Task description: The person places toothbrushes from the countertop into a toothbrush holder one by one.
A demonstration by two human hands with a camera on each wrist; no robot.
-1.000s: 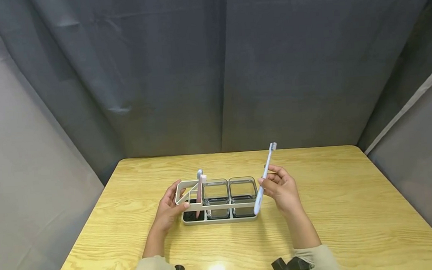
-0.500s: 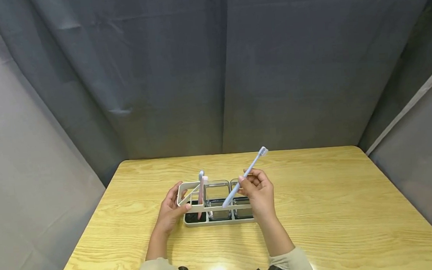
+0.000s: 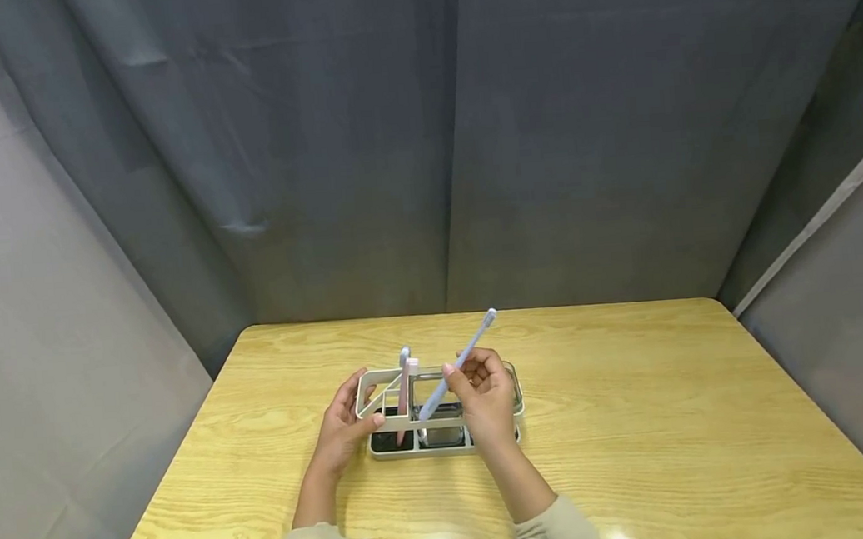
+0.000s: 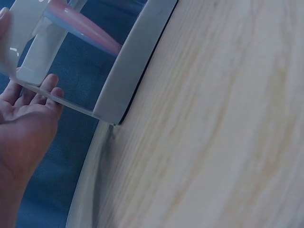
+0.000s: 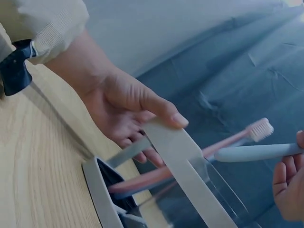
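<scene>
A pale toothbrush holder (image 3: 442, 423) with clear cups stands on the wooden table. My left hand (image 3: 341, 430) grips its left end, thumb over the front of the upper rail. In the left compartment a pink toothbrush (image 3: 403, 405) leans upright, and a blue toothbrush (image 3: 404, 356) shows its head just behind. My right hand (image 3: 489, 401) pinches a light blue toothbrush (image 3: 474, 342) by the handle, tilted with bristles up to the right. Its handle end is over the middle cup, near the pink one; the right wrist view shows this handle (image 5: 261, 152) close to the rail.
The wooden table (image 3: 675, 419) extends on both sides of the holder. A dark grey curtain (image 3: 335, 184) hangs along the back, with lighter cloth (image 3: 52, 329) at the left. The right hand covers much of the right cup.
My right hand has moved left with the light blue toothbrush, from beyond the holder's right end to over its middle. My left hand keeps its grip; the holder stays put.
</scene>
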